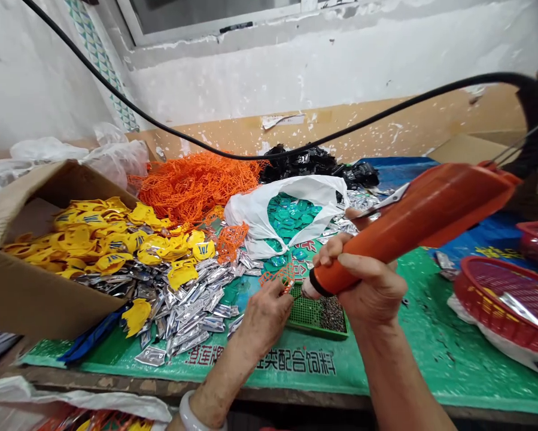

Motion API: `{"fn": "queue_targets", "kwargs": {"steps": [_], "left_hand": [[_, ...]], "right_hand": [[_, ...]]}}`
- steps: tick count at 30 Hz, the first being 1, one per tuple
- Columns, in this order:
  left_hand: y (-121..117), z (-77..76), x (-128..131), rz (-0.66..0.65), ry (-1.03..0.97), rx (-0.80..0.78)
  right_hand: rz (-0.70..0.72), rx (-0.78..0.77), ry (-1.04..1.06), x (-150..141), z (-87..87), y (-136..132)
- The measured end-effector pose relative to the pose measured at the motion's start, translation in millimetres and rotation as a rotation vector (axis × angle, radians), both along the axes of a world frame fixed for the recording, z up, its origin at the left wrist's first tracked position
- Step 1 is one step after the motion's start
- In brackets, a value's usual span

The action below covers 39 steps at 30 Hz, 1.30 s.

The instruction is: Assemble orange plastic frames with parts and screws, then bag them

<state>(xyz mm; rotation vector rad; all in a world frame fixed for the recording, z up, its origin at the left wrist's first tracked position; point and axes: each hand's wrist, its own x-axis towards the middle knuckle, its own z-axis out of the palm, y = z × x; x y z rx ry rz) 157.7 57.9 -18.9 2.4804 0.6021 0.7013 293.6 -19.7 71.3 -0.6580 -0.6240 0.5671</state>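
My right hand [368,281] is wrapped round the nose of an orange electric screwdriver [423,216], tip pointing down-left, its black cable [260,157] arching over the table. My left hand [265,314] pinches a small orange plastic lattice piece [277,278] right at the tool's tip. Both hover over a green perforated tray [316,314] with small dark screws in its right half.
A cardboard box [30,287] at left holds yellow plastic parts [93,236]. Silver foil packets [188,299] spill beside it. An orange lattice pile [192,185], a white bag of teal parts [291,215] and black parts [304,161] lie behind. Red baskets [506,299] stand at right.
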Motion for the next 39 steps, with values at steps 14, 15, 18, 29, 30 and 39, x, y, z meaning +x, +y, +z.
{"fn": "queue_targets", "kwargs": {"steps": [14, 15, 18, 29, 30, 39], "left_hand": [[-11, 2.2, -21, 0.06, -0.164, -0.146], [-14, 4.2, -23, 0.072, -0.196, -0.21], [-21, 8.2, -27, 0.096, -0.289, -0.421], [-28, 5.7, -33, 0.138, -0.362, -0.636], [-29, 5.5, -32, 0.136, -0.366, -0.64], [-29, 12.3, -38, 0.043, -0.319, -0.733]], "right_hand": [[0.023, -0.01, -0.008, -8, -1.8, -6], [0.039, -0.001, -0.007, -11, -0.8, -6], [0.084, 0.009, -0.009, -17, 2.2, -9], [0.138, -0.004, -0.017, -25, 3.7, -12], [0.138, -0.007, -0.017, -26, 3.8, -12], [0.233, -0.005, -0.069, -27, 3.2, -15]]}}
